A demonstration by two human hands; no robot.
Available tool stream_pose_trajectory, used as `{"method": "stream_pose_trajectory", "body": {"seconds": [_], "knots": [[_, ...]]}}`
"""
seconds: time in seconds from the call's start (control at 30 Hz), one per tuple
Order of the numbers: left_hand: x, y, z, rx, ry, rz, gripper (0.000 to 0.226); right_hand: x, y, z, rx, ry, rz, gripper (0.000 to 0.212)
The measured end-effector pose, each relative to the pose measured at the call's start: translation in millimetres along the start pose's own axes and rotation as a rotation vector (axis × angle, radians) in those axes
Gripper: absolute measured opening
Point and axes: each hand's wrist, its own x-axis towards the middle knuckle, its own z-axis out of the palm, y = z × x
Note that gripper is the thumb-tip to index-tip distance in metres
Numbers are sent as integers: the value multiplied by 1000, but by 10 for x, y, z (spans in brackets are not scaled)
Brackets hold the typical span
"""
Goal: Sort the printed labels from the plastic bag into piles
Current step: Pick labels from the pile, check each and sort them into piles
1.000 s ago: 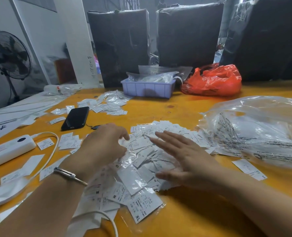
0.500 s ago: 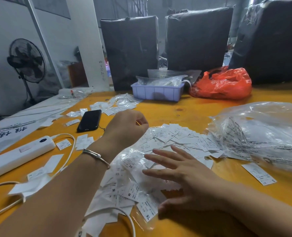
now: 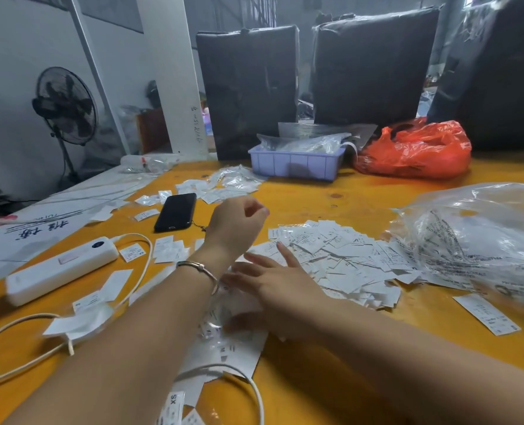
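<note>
— Across the middle of the desk, what has changed?

— My left hand has lifted off the labels toward the far-left piles, fingers curled; whether it pinches a label, I cannot tell. One more probably sorted.

— And the right?

— My right hand lies flat, fingers spread, on the near labels. The plastic bag sits at the right edge.

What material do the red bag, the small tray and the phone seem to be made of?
Red bag: thin glossy plastic film, judging by its crinkles and shiny highlights.
Small tray: rigid lilac plastic, matte, with moulded ribs on its wall.
Phone: smooth dark surface with a faint sheen, perhaps glass or a plastic case; the view leaves this open.
</note>
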Motion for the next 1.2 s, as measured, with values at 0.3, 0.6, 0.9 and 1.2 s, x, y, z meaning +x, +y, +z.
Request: {"method": "stream_pose_trajectory", "body": {"seconds": [0.3,0.6,0.9,1.2], "knots": [[-107,-159,-148,-40,-195,-165,32,68,212,-154,113,-57,144,76],[-178,-136,-134,269,-630,-194,28,-326,646,-75,96,-70,171,64],[-153,-66,-170,409,-628,-200,31,-399,617,-173,168,118,225,60],[-308,21,106,171,-316,135,21,-874,937,-521,4,406,322,23]]}}
